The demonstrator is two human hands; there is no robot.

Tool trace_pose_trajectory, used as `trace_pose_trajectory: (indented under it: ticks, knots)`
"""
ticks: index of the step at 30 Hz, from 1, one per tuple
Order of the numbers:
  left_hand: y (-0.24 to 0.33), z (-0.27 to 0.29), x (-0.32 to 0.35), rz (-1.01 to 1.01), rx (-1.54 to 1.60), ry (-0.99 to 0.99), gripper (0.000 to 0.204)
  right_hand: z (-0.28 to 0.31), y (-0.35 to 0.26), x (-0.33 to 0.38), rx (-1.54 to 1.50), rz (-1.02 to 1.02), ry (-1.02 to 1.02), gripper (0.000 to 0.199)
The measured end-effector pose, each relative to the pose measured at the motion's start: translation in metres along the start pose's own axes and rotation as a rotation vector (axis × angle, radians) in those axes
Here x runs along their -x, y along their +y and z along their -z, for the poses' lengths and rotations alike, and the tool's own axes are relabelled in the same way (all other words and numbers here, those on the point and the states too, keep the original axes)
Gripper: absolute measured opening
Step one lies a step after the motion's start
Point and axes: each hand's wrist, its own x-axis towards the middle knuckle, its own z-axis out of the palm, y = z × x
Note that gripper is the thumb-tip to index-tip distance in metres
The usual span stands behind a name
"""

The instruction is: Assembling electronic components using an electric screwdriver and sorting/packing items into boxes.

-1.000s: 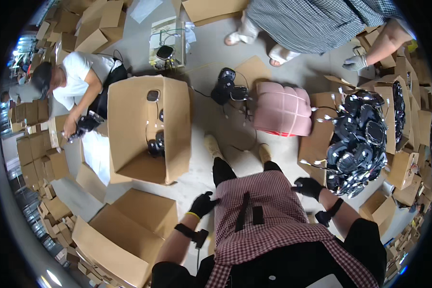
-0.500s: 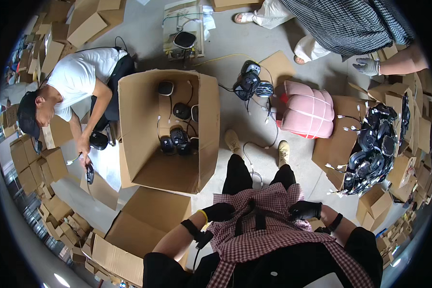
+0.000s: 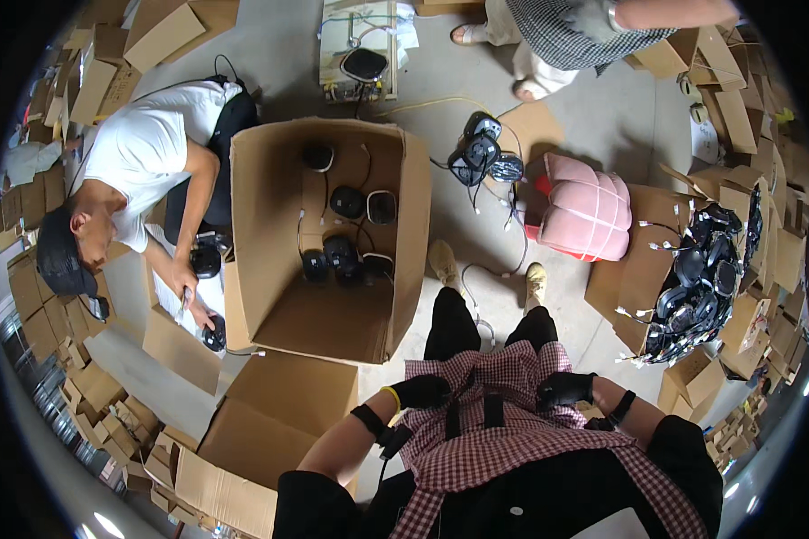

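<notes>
The big open cardboard box [image 3: 333,242] stands on the floor just ahead of the standing person's feet, its flaps up, with a handful of black devices [image 3: 346,256] and their cords lying at its far end. To the right, well apart, a smaller carton [image 3: 634,274] brims with a heap of the same black devices [image 3: 697,287], and a pink bundle [image 3: 589,216] rests just beside it. A flat empty box [image 3: 261,431] lies at lower left.

The person wears a red checked shirt [image 3: 503,431]. Both forearms are bent inward, elbows out, so the gloved hands sit at the waist. The left hand [image 3: 420,392] lies curled against the shirt's hem, and the right hand [image 3: 564,390] is likewise curled against the cloth (whether either actually pinches the fabric I cannot tell). Neither hand touches the box.

At the left, another person in a white shirt [image 3: 148,148] crouches, handling a black device [image 3: 205,260].
</notes>
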Motion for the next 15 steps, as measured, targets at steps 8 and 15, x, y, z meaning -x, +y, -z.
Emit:
trace_pose_trajectory:
  ticks: [8,15]
  knots:
    - [0.0,0.006,-0.001,0.087,-0.184,-0.091,0.03,-0.011,0.023,-0.023,0.26,0.236,-0.055,0.051]
    - [-0.062,0.031,-0.018,-0.365,-0.144,-0.117,0.027,-0.027,0.035,-0.03,0.312,0.823,0.256,0.03]
